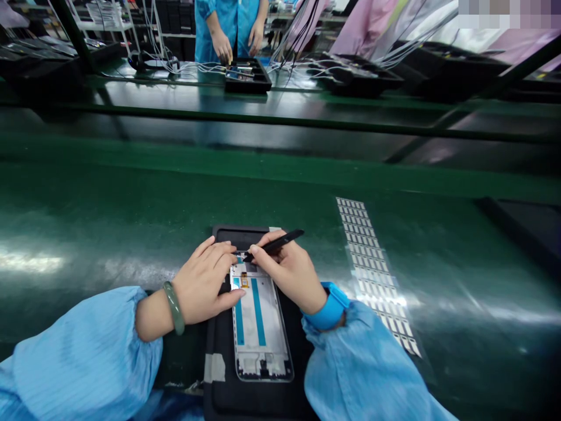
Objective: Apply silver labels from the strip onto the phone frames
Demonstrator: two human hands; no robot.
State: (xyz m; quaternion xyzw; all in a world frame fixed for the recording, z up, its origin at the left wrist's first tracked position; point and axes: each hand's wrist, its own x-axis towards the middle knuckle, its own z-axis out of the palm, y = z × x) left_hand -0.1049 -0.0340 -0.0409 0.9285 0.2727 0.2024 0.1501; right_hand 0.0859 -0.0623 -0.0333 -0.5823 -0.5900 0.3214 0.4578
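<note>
A white phone frame [260, 327] with two blue strips lies in a black tray [219, 386] in front of me. My left hand [205, 280] rests on the frame's left upper edge, its fingers pressing near the top. My right hand [289, 272] grips black tweezers [274, 242], whose tip touches the frame's top end beside my left fingertips. A green bangle sits on my left wrist and a blue band on my right.
A clear strip of several small grey stickers [374, 275] lies to the right on the green belt [109, 210]. Across the line, another person in a blue coat works over a black tray [248, 76] among cables. A dark tray edge [526, 228] sits far right.
</note>
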